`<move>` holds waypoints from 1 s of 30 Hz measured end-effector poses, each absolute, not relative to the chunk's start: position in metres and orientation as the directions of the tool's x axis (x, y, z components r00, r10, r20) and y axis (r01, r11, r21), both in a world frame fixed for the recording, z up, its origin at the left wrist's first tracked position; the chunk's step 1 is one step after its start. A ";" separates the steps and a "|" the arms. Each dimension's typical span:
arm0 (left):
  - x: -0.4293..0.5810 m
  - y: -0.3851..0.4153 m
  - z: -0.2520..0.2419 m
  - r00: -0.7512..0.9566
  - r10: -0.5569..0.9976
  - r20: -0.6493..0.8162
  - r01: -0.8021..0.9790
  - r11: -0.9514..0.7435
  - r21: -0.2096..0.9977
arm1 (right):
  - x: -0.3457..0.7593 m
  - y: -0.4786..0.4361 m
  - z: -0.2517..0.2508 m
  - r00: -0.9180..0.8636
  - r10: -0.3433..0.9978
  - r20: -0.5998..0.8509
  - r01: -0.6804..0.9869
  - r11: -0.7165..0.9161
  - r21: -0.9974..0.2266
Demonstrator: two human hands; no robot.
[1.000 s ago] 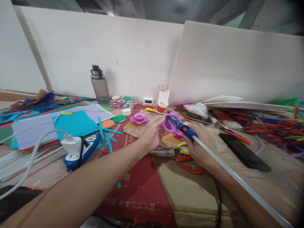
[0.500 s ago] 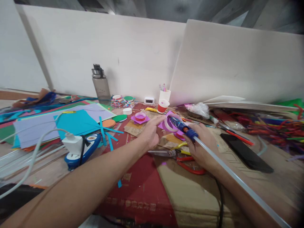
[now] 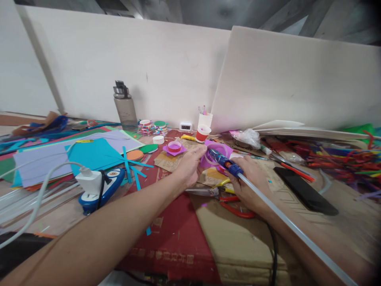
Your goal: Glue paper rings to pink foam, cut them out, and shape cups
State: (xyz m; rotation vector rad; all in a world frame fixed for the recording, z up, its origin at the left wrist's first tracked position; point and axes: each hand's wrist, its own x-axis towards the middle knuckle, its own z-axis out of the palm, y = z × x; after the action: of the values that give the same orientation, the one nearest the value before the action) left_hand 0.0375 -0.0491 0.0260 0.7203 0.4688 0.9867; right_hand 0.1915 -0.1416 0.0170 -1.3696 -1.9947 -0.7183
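My right hand (image 3: pixel 250 180) is wrapped round a blue hot glue gun (image 3: pixel 224 161), with a long clear glue stick (image 3: pixel 287 222) running out of its back. The gun's front end lies over a purple paper piece (image 3: pixel 228 150) bearing a pale ring. My left hand (image 3: pixel 192 165) pinches that piece at its left edge; the fingertips are partly hidden. Below the hands lie scissors with red handles (image 3: pixel 238 208) and a yellow-handled tool (image 3: pixel 224 182). Left of them, a purple paper piece with a red-banded round cup (image 3: pixel 174 147) rests on cardboard.
A power strip with a white charger (image 3: pixel 102 190) sits at left, beside coloured paper sheets (image 3: pixel 44 165). Behind stand a water bottle (image 3: pixel 125 107), paper cups (image 3: pixel 203 133) and a small clock (image 3: pixel 186 126). A phone (image 3: pixel 303 190) and a heap of pipe cleaners (image 3: pixel 342 167) lie at right.
The purple piece is turned so more of its inner face shows, with the glue gun's front end still over it. Both hands stay nearly in place; the whole view shifts slightly left.
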 end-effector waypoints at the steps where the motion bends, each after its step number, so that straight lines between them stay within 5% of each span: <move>1: 0.038 -0.049 0.025 0.489 0.872 -0.038 -0.584 0.360 0.728 | 0.192 -0.141 0.017 -0.278 0.611 0.741 0.946 0.309 0.101; 7: 0.038 -0.052 0.026 0.503 0.864 -0.009 -0.616 0.366 0.698 | 0.196 -0.138 0.013 -0.276 0.590 0.759 0.952 0.277 0.131; 17: 0.036 -0.053 0.025 0.502 0.863 0.062 -0.656 0.333 0.677 | 0.195 -0.141 0.016 -0.151 0.641 0.753 0.978 0.209 0.018; 30: 0.036 -0.048 0.026 0.512 0.857 0.059 -0.585 0.298 0.754 | 0.188 -0.144 0.018 -0.292 0.651 0.700 0.927 0.373 0.040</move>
State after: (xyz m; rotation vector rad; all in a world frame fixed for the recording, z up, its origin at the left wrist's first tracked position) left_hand 0.0356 -0.0476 0.0257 0.8072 0.3915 0.9910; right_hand 0.1884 -0.1441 0.0185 -1.3558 -2.0433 -0.6022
